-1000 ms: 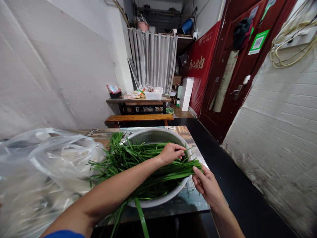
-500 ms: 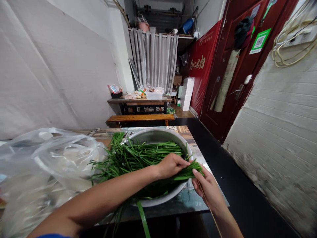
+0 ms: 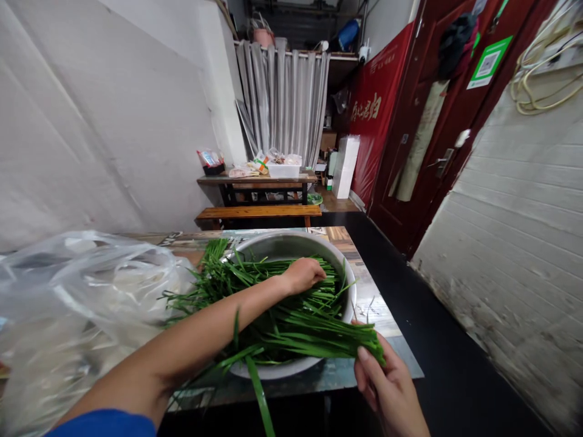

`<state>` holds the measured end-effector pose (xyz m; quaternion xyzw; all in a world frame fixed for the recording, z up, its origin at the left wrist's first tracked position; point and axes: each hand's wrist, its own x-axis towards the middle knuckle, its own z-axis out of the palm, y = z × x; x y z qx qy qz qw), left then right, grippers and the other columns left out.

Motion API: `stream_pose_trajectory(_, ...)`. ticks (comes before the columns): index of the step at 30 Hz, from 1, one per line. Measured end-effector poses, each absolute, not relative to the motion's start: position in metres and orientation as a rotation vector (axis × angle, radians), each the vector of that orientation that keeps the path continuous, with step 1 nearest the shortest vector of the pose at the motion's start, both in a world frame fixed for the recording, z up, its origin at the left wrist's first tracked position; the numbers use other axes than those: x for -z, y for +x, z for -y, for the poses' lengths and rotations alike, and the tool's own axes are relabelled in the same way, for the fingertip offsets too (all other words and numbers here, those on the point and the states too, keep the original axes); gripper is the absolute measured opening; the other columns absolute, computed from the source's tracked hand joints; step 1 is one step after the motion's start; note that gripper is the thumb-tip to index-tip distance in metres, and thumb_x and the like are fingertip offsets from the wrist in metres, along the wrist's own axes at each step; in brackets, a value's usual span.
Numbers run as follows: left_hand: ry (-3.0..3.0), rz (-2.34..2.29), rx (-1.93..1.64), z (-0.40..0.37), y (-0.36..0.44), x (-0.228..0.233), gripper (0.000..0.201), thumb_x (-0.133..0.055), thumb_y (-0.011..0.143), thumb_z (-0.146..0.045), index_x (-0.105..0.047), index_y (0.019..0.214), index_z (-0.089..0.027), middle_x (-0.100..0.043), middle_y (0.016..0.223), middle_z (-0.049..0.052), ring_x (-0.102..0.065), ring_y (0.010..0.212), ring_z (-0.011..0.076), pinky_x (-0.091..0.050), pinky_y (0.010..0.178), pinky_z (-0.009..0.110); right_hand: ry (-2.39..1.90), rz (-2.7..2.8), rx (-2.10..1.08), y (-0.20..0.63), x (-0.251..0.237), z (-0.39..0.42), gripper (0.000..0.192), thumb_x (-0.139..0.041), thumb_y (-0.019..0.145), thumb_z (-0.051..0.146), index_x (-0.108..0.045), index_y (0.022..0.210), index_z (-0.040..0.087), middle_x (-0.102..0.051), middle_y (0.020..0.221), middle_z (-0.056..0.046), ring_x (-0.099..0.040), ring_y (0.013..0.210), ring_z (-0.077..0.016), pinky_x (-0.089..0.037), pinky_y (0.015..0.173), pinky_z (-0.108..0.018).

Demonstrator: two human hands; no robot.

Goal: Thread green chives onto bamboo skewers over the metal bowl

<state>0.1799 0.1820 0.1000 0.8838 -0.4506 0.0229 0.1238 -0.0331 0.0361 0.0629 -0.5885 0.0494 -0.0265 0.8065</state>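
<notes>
**Sorting garlic chives over the metal basin**

Reaching across the metal basin (image 3: 348, 285), the left hand (image 3: 304, 274) lies on the loose heap of chives (image 3: 255, 285) inside it, fingers curled down among the leaves; whether they have actually closed on any stalks cannot be told, since the fingertips are buried in the green. At the basin's near right rim, the right hand (image 3: 390, 388) pinches the cut ends of a gathered bundle of chives (image 3: 314, 337), thumb pressed over the stalks, the leaves fanning back across the basin toward its near left side.

Judging from how things lie, the work looks to be partway through: one neat, aligned bundle is in the right hand, while a larger tangle remains unsorted in the basin, spilling over its far left rim. A few single leaves hang over the near rim, off the table (image 3: 364, 364) edge.

Left of the basin sits a crumpled clear plastic bag (image 3: 82, 303), just beside the spilled leaf tips. Well beyond the basin stand a wooden bench (image 3: 259, 213) and a second table (image 3: 255, 181) loaded with packets.
</notes>
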Motion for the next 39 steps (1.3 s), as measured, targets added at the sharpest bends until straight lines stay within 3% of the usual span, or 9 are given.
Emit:
stream_pose_trajectory(8,2.764,1.306,-0.084,-0.16,0.186,-0.094,0.013,-0.058,0.072,-0.025,-0.07,0.078,-0.021,-0.066,0.077,0.004,-0.059,0.075,0.0182,-0.038,0.065,0.024,-1.236,-0.094,0.054,-0.016,-0.067,-0.026,0.022,-0.053,0.083,0.038,-0.048,0.078,0.018,-0.044,0.046,0.008,-0.021,0.032,-0.0008,-0.013,0.031,-0.013)
stream_pose_trajectory(16,2.499,1.165,-0.164,-0.165,0.161,-0.112,0.018,-0.047,0.077,-0.02,-0.064,0.073,-0.016,-0.064,0.076,0.006,-0.058,0.072,0.0162,-0.04,0.066,0.025,-1.203,-0.081,0.05,-0.007,-0.07,-0.025,0.022,-0.056,0.08,0.039,-0.048,0.078,0.019,-0.044,0.045,0.008,-0.021,0.03,-0.0014,-0.011,0.03,-0.015)
stream_pose_trajectory(24,1.804,0.634,0.35,-0.156,0.122,-0.12,0.015,-0.051,0.073,-0.024,-0.056,0.077,-0.011,-0.059,0.063,0.002,-0.055,0.052,0.0097,-0.046,0.054,0.022,-1.208,-0.059,0.061,0.005,-0.074,-0.025,0.022,-0.055,0.081,0.038,-0.048,0.077,0.017,-0.044,0.046,0.008,-0.021,0.03,-0.0009,-0.011,0.03,-0.015)
stream_pose_trajectory(39,1.683,0.519,0.342,-0.147,0.114,-0.125,0.015,-0.059,0.068,-0.022,-0.059,0.075,-0.009,-0.064,0.066,0.004,-0.058,0.055,0.0104,-0.047,0.058,0.023,-1.184,-0.061,0.035,0.005,-0.072,-0.023,0.024,-0.057,0.079,0.04,-0.048,0.079,0.018,-0.043,0.045,0.008,-0.02,0.031,-0.0012,-0.011,0.03,-0.014)
